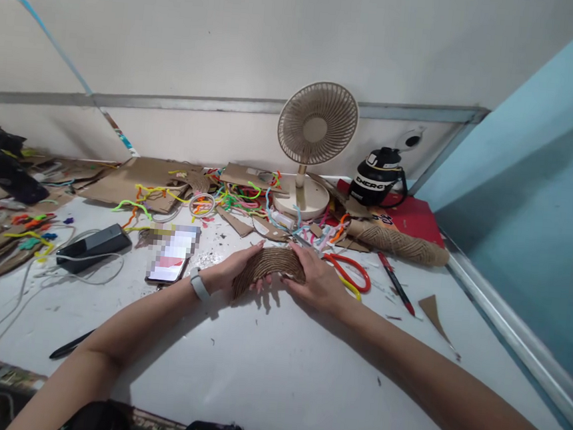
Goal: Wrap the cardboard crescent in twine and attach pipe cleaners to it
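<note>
A curved cardboard piece wrapped in brown twine [268, 265] is held just above the white table [272, 374] between both my hands. My left hand [234, 269], with a white wristband, grips its left end. My right hand [315, 279] holds its right end, fingers over the top. Red-handled scissors [354, 272] lie just right of my right hand. A phone [172, 258] with a lit screen lies left of my left hand.
A small beige fan [315, 144] stands at the back amid coloured pipe cleaners [232, 200] and cardboard scraps. A twine-wrapped roll [399, 243], a black jug [377, 176], a red pen [397, 285], a black power bank [94, 245] with cables and a cardboard triangle [431, 311] lie around.
</note>
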Tool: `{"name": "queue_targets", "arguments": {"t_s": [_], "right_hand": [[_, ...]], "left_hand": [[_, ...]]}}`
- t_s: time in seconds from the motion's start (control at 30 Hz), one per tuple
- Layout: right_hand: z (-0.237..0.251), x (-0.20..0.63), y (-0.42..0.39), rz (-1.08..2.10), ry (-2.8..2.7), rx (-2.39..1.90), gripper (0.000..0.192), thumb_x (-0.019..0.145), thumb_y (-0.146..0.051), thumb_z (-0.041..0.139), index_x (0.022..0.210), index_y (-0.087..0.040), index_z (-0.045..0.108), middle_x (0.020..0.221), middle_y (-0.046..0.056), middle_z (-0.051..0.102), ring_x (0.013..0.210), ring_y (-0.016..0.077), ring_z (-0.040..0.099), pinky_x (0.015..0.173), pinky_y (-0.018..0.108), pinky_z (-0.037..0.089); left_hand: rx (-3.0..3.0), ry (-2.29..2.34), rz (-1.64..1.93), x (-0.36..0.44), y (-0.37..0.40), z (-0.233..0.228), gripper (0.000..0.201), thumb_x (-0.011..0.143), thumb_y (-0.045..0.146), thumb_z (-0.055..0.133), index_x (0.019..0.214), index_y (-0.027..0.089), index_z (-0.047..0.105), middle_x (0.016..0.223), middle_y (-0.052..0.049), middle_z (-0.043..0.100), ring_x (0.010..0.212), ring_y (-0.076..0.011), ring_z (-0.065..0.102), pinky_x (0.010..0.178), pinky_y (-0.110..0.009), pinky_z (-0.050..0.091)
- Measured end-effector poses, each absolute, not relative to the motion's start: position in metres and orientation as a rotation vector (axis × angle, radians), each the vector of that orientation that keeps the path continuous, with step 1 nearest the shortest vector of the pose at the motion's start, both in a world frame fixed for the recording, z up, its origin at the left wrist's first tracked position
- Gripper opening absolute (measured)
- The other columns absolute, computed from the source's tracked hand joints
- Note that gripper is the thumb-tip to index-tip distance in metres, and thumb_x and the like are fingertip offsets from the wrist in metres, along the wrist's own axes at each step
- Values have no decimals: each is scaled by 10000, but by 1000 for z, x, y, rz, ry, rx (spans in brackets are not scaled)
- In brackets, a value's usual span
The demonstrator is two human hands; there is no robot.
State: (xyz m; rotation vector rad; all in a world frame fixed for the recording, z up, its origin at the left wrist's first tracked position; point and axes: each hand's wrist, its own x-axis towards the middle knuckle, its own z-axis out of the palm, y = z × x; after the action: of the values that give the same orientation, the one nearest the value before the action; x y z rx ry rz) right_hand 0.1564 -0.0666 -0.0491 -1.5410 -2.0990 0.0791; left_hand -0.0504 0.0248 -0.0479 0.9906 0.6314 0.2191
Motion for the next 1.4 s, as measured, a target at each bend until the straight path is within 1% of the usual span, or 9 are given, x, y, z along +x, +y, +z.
{"name": "queue_targets", "arguments": {"t_s": [0.27, 0.43, 0.57, 0.7, 0.87, 1.07, 1.2, 1.33, 1.4], "right_hand": [[-48, 158, -67, 233, -2073, -1568, 596, 833, -318, 625, 1388, -210, 438, 1280, 138, 606, 1132, 296, 612, 916, 460, 517], [-49, 160, -64, 303, -2038, -1507, 1077, 700, -459, 771, 1531, -193, 141, 1469, 198, 418, 1324, 340, 446, 986, 504, 471], [-48, 162, -63, 397, -2062, -1472, 855, 772, -462, 707, 1489, -232, 301, 1382, 165, 528, 1259, 325, 517, 1000, 515, 455], [-21, 172, -61, 577, -1920, -1349, 1073, 615, -570, 799, 1491, -224, 286, 1463, 185, 429, 1273, 347, 490, 1027, 538, 422], [31, 195, -46, 814, -1290, -1156, 558, 875, -564, 535, 1303, -207, 496, 1222, 116, 627, 968, 203, 665, 876, 391, 539], [37, 197, -24, 1050, -1263, -1344, 447, 916, -555, 462, 980, -145, 629, 937, 111, 713, 715, 159, 669, 682, 306, 560], [16, 178, -37, 794, -1842, -1462, 484, 869, -565, 547, 1176, -195, 605, 1165, 120, 666, 1010, 229, 653, 875, 399, 536], [-13, 164, -58, 388, -2233, -1480, 901, 671, -501, 782, 1419, -160, 412, 1432, 195, 468, 1322, 345, 440, 1059, 516, 407], [-24, 160, -63, 361, -2257, -1512, 800, 765, -381, 724, 1440, -133, 375, 1420, 205, 481, 1309, 321, 466, 1047, 490, 426]], "left_hand": [[1032, 656, 235, -48, 21, -51, 612, 954, 576, 276, 1048, 61, 593, 633, -113, 671, 402, -149, 578, 346, -229, 364], [1016, 658, 262, -48, 20, -49, 609, 956, 570, 274, 1007, 65, 611, 610, -107, 664, 388, -136, 565, 358, -219, 383], [1034, 675, 247, -49, 19, -49, 631, 931, 618, 303, 932, 76, 626, 639, -113, 674, 376, -129, 554, 362, -226, 395], [1013, 702, 252, -49, 19, -49, 628, 929, 620, 304, 975, 81, 623, 647, -108, 679, 389, -129, 553, 366, -223, 390], [1018, 697, 228, -47, 17, -48, 632, 958, 571, 244, 1031, 69, 619, 654, -125, 686, 400, -128, 553, 359, -222, 363], [1030, 649, 245, -47, 17, -51, 611, 928, 620, 324, 892, 94, 634, 643, -117, 684, 400, -128, 558, 380, -233, 410], [1027, 644, 270, -46, 16, -52, 594, 920, 625, 341, 855, 107, 624, 633, -109, 679, 394, -126, 551, 379, -233, 407], [1035, 675, 256, -45, 13, -49, 623, 898, 658, 348, 828, 102, 619, 606, -98, 658, 380, -124, 542, 358, -226, 382], [1066, 688, 253, -45, 11, -46, 635, 893, 662, 358, 839, 88, 623, 608, -98, 654, 372, -116, 533, 342, -217, 352]]}}
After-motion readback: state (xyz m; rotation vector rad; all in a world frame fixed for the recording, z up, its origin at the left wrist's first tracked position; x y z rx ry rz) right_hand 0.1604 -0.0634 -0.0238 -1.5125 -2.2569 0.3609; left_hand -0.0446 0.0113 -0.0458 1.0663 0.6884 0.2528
